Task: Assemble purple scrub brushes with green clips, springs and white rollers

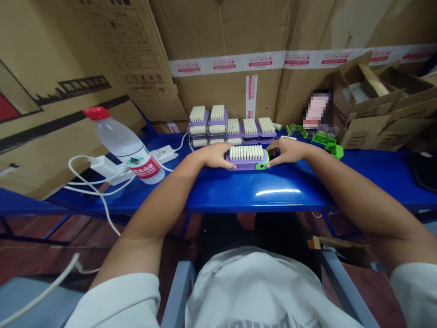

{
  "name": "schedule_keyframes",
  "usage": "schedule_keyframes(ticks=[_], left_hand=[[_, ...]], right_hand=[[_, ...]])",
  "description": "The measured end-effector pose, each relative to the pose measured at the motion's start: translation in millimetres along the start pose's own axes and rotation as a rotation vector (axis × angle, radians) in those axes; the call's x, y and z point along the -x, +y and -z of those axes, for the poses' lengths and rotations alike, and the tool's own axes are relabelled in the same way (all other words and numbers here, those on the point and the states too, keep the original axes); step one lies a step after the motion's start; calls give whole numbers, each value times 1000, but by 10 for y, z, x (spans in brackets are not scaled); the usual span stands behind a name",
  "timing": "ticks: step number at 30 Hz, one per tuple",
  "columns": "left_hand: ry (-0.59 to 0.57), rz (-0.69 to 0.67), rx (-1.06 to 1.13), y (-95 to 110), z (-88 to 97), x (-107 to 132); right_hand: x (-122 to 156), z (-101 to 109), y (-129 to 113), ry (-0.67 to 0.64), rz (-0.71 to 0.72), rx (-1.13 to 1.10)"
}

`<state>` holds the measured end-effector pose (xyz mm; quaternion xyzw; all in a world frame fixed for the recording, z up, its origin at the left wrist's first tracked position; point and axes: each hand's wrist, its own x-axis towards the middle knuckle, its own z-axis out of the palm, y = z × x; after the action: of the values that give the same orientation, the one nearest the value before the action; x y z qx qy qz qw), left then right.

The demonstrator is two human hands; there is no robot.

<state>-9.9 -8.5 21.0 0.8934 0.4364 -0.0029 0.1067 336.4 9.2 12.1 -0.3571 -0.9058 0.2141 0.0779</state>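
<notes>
A purple brush-like block [243,164] with rows of cream bristles on top lies level at the blue table's near middle. My left hand [217,155] is closed around its left end, thumb along the front side. At the right end sits a bright green end piece [262,165] with a round hole. My right hand [286,151] pinches this end piece between thumb and fingers; the fingertips behind it are partly hidden. Just beyond my hands stand several similar purple bristle blocks [250,127], some of them stacked in two layers.
Loose green end pieces [333,151] lie to the right, before an open cardboard box [367,109]. A tilted water bottle [126,148] with a red cap, a white power strip [164,155] and cables occupy the left. Cardboard sheets [225,36] wall off the back of the blue table [239,193].
</notes>
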Motion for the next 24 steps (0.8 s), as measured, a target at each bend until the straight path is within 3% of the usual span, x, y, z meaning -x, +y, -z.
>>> schedule_keyframes(ticks=[24], left_hand=[[3, 0, 4, 3, -5, -5]], right_hand=[[-7, -12, 37, -8, 14, -6]])
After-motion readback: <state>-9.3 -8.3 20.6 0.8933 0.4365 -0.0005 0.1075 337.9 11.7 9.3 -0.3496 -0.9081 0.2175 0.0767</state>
